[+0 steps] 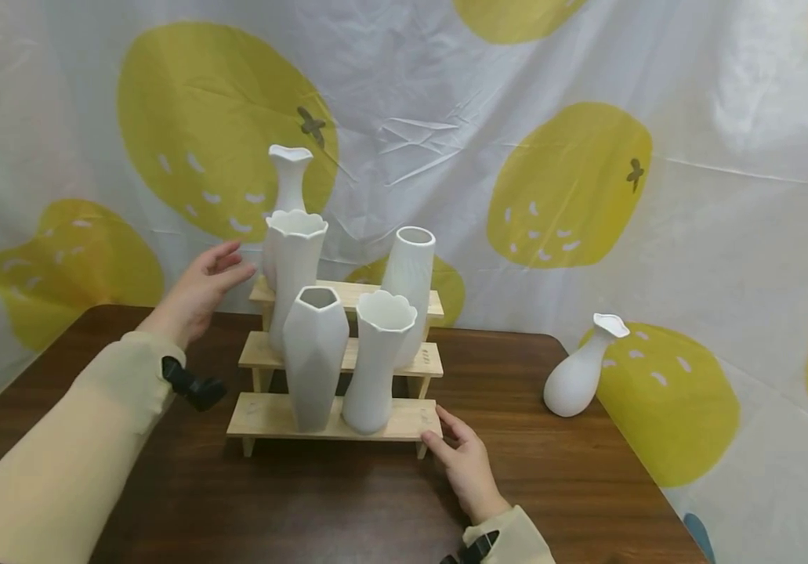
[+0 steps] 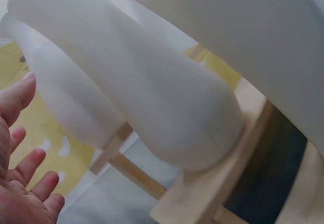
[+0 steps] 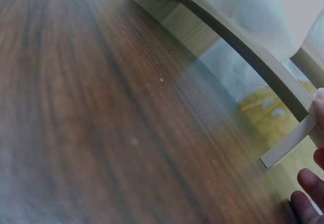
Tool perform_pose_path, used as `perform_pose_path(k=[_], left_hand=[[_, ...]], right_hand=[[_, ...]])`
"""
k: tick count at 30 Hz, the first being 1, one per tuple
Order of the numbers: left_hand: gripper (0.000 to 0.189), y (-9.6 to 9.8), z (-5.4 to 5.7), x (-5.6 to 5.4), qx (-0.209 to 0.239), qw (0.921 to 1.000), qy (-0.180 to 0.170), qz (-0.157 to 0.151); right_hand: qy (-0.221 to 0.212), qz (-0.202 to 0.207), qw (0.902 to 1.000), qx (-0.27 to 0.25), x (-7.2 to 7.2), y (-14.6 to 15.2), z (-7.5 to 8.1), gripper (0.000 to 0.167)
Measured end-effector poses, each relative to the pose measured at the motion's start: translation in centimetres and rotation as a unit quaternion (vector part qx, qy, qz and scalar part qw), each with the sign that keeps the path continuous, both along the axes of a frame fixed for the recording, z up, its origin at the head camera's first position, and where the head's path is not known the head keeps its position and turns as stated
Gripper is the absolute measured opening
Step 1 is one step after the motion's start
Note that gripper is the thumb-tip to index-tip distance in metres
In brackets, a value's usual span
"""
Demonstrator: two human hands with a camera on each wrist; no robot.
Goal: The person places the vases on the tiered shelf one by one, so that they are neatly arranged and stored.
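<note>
A three-step wooden display stand (image 1: 269, 415) bears several white vases. My left hand (image 1: 201, 291) is beside its upper left side, fingers spread and apart from the scalloped vase (image 1: 298, 258) and the flared-neck vase (image 1: 291, 180) behind it. The left wrist view shows that hand (image 2: 25, 173) holding nothing. At the right end of the lowest step, my right hand (image 1: 467, 462) grips the board between thumb and forefinger. Its other fingers (image 3: 310, 182) hang below the board. On that step stand a faceted vase (image 1: 315, 352) and a scalloped vase (image 1: 370, 384); a plain-rimmed vase (image 1: 411, 290) stands on the middle step.
A white round-bellied vase (image 1: 576, 376) tilts to the right at the brown table's (image 1: 502, 384) right edge. Behind the table hangs a pale curtain (image 1: 446, 157) with large yellow fruit prints. A black strap (image 1: 192, 384) sits on my left wrist.
</note>
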State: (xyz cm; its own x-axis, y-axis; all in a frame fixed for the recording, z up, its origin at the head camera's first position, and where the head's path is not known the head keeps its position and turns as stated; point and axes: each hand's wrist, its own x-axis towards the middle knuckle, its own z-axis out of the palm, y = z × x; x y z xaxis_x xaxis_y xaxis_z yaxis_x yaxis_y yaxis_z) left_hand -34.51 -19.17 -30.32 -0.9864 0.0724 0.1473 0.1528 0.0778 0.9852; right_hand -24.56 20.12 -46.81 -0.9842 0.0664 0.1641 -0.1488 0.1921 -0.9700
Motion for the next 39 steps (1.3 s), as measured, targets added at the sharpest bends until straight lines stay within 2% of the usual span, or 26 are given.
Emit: perform_pose_path(k=[5, 10, 16, 22, 26, 39], left_hand=[[0.077, -0.8, -1.4, 0.7, -0.004, 0.9999, 0.013, 0.003], [0.078, -1.5, -2.9, 1.6, 0.001, 0.9998, 0.018, 0.011], [0.078, -2.1, -4.5, 2.8, -0.001, 0.9999, 0.010, 0.013], [0.078, -2.6, -6.1, 3.6, 0.002, 0.9994, 0.017, 0.030], [0.076, -2.6, -7.2, 4.3, -0.008, 0.9993, 0.008, 0.035], [0.076, -2.5, -10.7, 6.8, -0.028, 0.9993, -0.009, 0.024]], right_hand=[[0.007, 0.006, 1.0000, 0.003, 1.2, -0.6, 1.8, 0.051], [0.012, 0.005, 0.9998, 0.012, 1.7, -0.9, 2.5, 0.052], [0.008, 0.004, 1.0000, 0.004, 1.7, -0.9, 2.4, 0.052], [0.005, 0.000, 1.0000, 0.005, 1.6, -0.8, 2.4, 0.051], [0.003, 0.000, 1.0000, 0.007, 1.6, -0.8, 2.5, 0.052], [0.009, 0.000, 0.9999, 0.011, 1.6, -0.8, 2.4, 0.052]])
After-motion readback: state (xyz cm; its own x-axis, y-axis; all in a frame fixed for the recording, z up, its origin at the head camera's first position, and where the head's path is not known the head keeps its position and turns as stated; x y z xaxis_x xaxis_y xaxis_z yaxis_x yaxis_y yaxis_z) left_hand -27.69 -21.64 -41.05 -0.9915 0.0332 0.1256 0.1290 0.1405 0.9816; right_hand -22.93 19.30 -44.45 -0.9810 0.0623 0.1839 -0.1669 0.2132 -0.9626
